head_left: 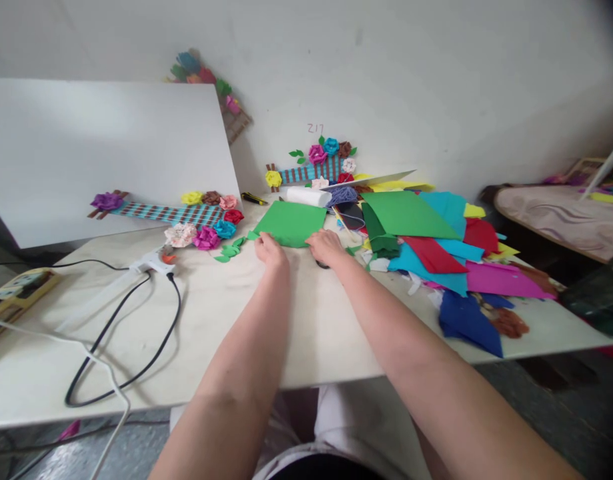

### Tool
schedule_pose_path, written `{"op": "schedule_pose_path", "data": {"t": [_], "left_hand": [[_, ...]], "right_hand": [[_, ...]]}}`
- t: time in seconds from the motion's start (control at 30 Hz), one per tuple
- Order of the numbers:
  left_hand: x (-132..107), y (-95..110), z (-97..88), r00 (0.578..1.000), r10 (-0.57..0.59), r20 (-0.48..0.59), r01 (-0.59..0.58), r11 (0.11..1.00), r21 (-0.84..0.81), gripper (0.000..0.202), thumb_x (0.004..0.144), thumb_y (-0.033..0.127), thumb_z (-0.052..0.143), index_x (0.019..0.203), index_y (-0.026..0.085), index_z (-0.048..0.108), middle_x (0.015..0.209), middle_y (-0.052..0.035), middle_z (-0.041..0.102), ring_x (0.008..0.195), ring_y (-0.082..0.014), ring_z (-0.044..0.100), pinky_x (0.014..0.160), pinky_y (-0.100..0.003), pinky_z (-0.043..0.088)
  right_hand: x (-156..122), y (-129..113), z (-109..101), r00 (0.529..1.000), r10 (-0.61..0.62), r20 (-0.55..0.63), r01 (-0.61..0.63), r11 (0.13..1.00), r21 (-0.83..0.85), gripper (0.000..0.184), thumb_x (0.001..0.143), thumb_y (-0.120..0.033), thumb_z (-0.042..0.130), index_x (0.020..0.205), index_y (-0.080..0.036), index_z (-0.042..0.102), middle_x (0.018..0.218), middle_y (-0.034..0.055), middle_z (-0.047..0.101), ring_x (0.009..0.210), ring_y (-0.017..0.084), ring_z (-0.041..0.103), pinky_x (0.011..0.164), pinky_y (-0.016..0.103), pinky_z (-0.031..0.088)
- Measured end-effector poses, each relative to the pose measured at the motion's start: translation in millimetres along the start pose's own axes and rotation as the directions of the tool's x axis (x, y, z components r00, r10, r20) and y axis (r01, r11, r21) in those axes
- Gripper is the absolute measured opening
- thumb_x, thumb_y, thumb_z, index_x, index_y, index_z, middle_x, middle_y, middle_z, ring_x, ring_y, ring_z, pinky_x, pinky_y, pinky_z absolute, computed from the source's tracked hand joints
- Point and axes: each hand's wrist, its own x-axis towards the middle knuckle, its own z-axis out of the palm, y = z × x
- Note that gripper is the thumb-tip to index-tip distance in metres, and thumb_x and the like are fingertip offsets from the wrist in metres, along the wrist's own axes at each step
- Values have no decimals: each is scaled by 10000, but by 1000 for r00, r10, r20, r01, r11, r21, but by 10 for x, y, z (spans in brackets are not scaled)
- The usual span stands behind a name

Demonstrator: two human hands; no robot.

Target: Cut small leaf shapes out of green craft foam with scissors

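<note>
A green sheet of craft paper [290, 221] lies in front of me on the table, its near edge slightly curved up. My left hand [270, 251] is closed on its near left corner. At the near right corner my right hand [326, 247] pinches the same sheet. Small green paper leaves [230, 251] rest just left of my left hand. Part of a dark round object, maybe a scissor handle, shows under my right hand. A white roll [309, 197] sits behind the sheet.
Coloured sheets [436, 247] are heaped on the right. A glue gun [154, 261] with a black cord stands left, near a power strip [21, 293]. Woven strips with paper flowers [206, 237] lie at the back left, before a white board [111, 153]. A yellow cutter [254, 199] lies behind.
</note>
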Motion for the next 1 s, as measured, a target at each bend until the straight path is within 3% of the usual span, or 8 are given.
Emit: {"op": "schedule_pose_path", "data": {"t": [0.13,0.3,0.47,0.57,0.67,0.77,0.9,1.0], "left_hand": [[-79,61,58,993,-44,-110,42,999,-20,121,805,204,446,691,201,485,596,12,514,652,-122,589,627,-220,479],[-164,55,96,990,-114,80,118,992,-36,191,820,231,472,637,180,475,487,25,456,427,-111,501,511,-252,486],[-192,65,103,936,-262,235,273,962,-17,225,779,327,615,846,134,520,568,-29,573,504,-176,618,562,-316,537],[-205,111,96,917,-306,255,322,946,-23,202,796,244,594,926,109,518,585,-49,593,560,-198,651,609,-324,554],[-223,148,94,917,-315,244,333,942,-36,57,796,95,530,852,95,536,554,-48,576,528,-175,635,608,-297,554],[-237,170,96,925,-308,221,331,941,-71,113,749,1,520,763,113,530,558,-42,575,501,-150,613,584,-274,549],[-254,194,95,936,-313,160,335,933,-133,144,742,-9,543,729,133,518,586,-27,571,522,-129,608,597,-259,553],[-266,189,93,915,-320,247,355,927,-116,119,767,19,544,726,129,529,629,-42,587,586,-139,628,658,-278,564]], "right_hand": [[5,3,6,1000,21,-18,-21,1000,15,314,872,-138,431,991,-170,720,987,138,699,963,252,585,794,340,395],[-6,40,15,989,78,-126,-72,996,51,318,882,-133,397,978,-156,700,989,128,692,961,238,571,766,328,385],[-45,44,-7,973,122,-196,-105,990,95,292,874,-161,415,958,-143,693,997,124,681,989,243,547,786,328,372],[-70,45,-22,970,118,-211,-94,988,122,281,867,-176,428,961,-140,690,1007,129,675,998,242,535,799,326,367],[-79,57,-16,966,119,-230,-86,985,148,274,850,-176,443,975,-148,685,1020,110,677,994,237,536,802,324,369],[-72,73,12,957,132,-259,-88,981,173,280,842,-172,444,984,-151,684,1049,99,675,1000,232,538,817,319,372],[-60,87,44,952,144,-269,-91,976,200,281,841,-171,439,980,-150,683,1078,104,670,1015,228,539,838,314,375],[-60,94,56,953,134,-271,-77,974,211,279,840,-174,442,989,-151,678,1089,103,668,1023,227,539,845,311,378]]}}
